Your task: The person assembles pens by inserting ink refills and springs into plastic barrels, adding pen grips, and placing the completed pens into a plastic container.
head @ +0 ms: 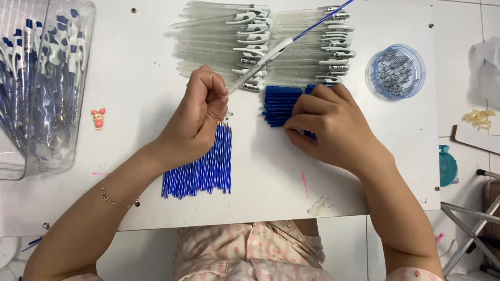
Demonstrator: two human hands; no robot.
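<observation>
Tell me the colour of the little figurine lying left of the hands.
Pink and cream, with pink ears: the figurine shows best in the head view, on the white table.

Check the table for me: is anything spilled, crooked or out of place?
Mostly tidy. One small pink toy figure lies alone on the white table, apart from the pen parts. A clear barrel sticks out leftward from the top of the clear barrel stack. Pink marks and a scuffed patch show near the front edge.
</observation>
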